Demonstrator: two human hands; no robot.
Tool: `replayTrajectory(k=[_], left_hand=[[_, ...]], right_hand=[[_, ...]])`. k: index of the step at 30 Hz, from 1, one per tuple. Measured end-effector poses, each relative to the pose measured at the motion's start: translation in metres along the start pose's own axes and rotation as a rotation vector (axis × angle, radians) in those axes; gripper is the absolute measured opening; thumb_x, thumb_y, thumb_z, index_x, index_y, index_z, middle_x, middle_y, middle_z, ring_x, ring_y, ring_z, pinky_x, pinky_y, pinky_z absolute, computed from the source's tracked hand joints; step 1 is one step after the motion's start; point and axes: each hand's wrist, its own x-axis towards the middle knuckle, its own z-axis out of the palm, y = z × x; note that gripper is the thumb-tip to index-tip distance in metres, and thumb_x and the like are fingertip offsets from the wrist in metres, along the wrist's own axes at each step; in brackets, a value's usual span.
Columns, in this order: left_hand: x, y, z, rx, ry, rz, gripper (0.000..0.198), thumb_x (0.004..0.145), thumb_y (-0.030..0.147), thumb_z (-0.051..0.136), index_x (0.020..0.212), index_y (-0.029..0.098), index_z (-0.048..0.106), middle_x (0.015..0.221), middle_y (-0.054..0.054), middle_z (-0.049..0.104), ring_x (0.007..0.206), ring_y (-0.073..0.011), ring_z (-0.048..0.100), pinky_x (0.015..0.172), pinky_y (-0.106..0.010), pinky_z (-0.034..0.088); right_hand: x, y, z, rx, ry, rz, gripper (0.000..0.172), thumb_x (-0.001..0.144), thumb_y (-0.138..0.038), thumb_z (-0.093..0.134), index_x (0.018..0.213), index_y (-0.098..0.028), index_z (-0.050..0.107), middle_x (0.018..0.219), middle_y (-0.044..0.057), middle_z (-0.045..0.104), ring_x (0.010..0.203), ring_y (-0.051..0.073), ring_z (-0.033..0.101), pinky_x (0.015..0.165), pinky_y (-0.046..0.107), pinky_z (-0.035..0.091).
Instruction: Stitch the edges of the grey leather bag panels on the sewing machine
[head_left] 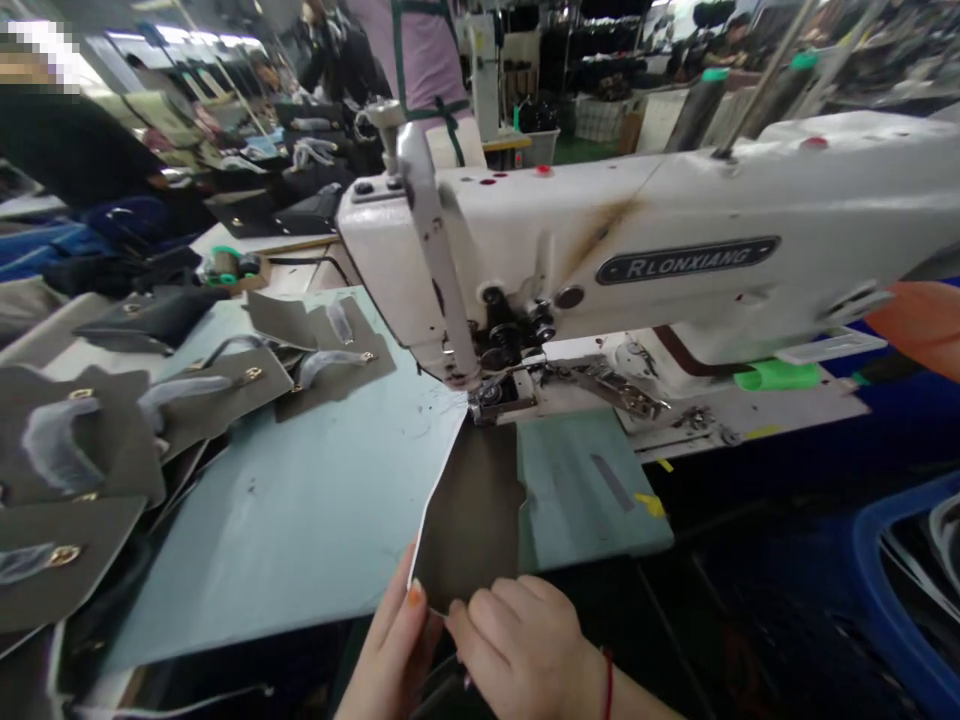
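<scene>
A dark grey-brown leather panel (472,510) with a pale left edge runs from my hands up to the needle area of a white sewing machine (675,230). My left hand (401,630) pinches the panel's lower left corner, thumb on top. Closed around the near edge is my right hand (521,640), its fingers curled and a red string on the wrist. The far end of the panel lies under the presser foot (487,395). What hangs below my hands is mostly hidden.
On the left, several grey-brown bag pieces (202,400) with wrapped handles lie on the pale blue-green tabletop (315,490). A blue basket (866,560) stands at the right. Thread cones (697,110) rise behind the machine. A person in a purple top (427,60) is beyond it.
</scene>
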Motion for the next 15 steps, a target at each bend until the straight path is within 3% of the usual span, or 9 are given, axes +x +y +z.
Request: replayTrajectory(k=[3, 6, 8, 11, 13, 15], left_hand=[[0.009, 0.005, -0.01, -0.043, 0.042, -0.089, 0.052, 0.092, 0.053, 0.048, 0.138, 0.028, 0.055, 0.129, -0.005, 0.068, 0.114, -0.0277, 0.066, 0.101, -0.044, 0.054], [0.018, 0.001, -0.017, -0.004, 0.121, 0.0, 0.046, 0.09, 0.052, 0.055, 0.124, 0.023, 0.068, 0.133, -0.004, 0.066, 0.132, -0.0267, 0.052, 0.111, -0.037, 0.044], [0.02, -0.009, -0.022, -0.052, 0.125, 0.031, 0.044, 0.091, 0.05, 0.054, 0.122, 0.023, 0.069, 0.136, -0.005, 0.064, 0.135, -0.0262, 0.049, 0.112, -0.036, 0.042], [0.02, -0.027, -0.029, -0.04, 0.05, 0.176, 0.052, 0.089, 0.055, 0.053, 0.131, 0.027, 0.062, 0.146, -0.005, 0.054, 0.14, -0.0281, 0.042, 0.112, -0.038, 0.042], [0.023, -0.036, -0.029, 0.125, 0.034, 0.331, 0.067, 0.081, 0.053, 0.067, 0.141, 0.028, 0.051, 0.154, -0.006, 0.043, 0.144, -0.0309, 0.033, 0.117, -0.043, 0.032], [0.03, -0.041, -0.026, 0.307, 0.077, 0.401, 0.075, 0.077, 0.042, 0.075, 0.145, 0.028, 0.046, 0.158, -0.007, 0.037, 0.146, -0.0318, 0.028, 0.121, -0.046, 0.022]], right_hand=[[-0.005, -0.003, 0.011, 0.156, -0.079, 0.152, 0.028, 0.098, -0.018, 0.04, 0.087, -0.018, 0.066, 0.064, 0.001, 0.056, 0.055, 0.016, 0.049, 0.051, 0.032, 0.027], [-0.01, 0.002, 0.01, 0.426, -0.111, 0.367, 0.017, 0.089, -0.015, 0.051, 0.093, -0.021, 0.067, 0.072, 0.0, 0.059, 0.06, 0.013, 0.054, 0.054, 0.026, 0.035], [-0.01, 0.008, 0.007, 0.605, -0.062, 0.484, 0.02, 0.085, -0.012, 0.054, 0.099, -0.02, 0.067, 0.081, 0.001, 0.062, 0.069, 0.013, 0.058, 0.061, 0.023, 0.042], [-0.009, 0.018, 0.008, 0.769, 0.073, 0.633, 0.017, 0.09, -0.014, 0.052, 0.098, -0.018, 0.066, 0.093, 0.005, 0.064, 0.085, 0.015, 0.063, 0.074, 0.025, 0.049], [-0.009, 0.024, 0.014, 0.783, 0.119, 0.74, 0.016, 0.093, -0.016, 0.05, 0.097, -0.018, 0.065, 0.095, 0.005, 0.065, 0.087, 0.016, 0.064, 0.078, 0.026, 0.051], [-0.012, 0.032, 0.02, 0.746, 0.104, 0.83, 0.014, 0.092, -0.019, 0.052, 0.101, -0.018, 0.063, 0.097, 0.005, 0.067, 0.088, 0.017, 0.065, 0.08, 0.027, 0.053]])
